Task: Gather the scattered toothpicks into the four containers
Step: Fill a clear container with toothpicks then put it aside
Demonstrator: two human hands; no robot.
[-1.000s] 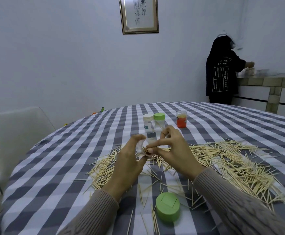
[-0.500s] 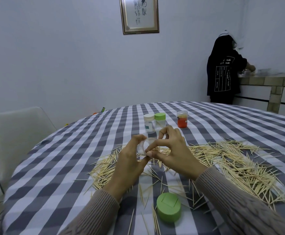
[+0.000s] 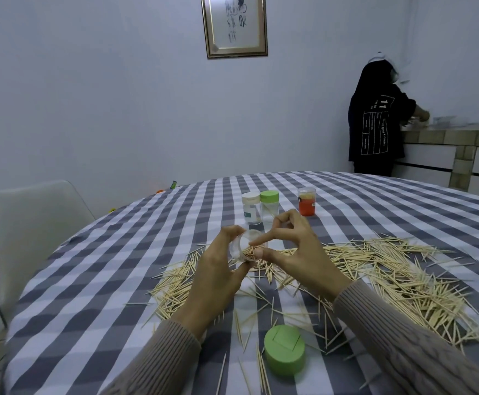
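On the checked tabletop, strewn with toothpicks, the left hand grips a clear container while right-hand fingers pinch toothpicks into its mouth; next, likely another pinch from the pile.

Clear container w/ toothpicks in left hand, right hand at its mouth, above scattered toothpicks.
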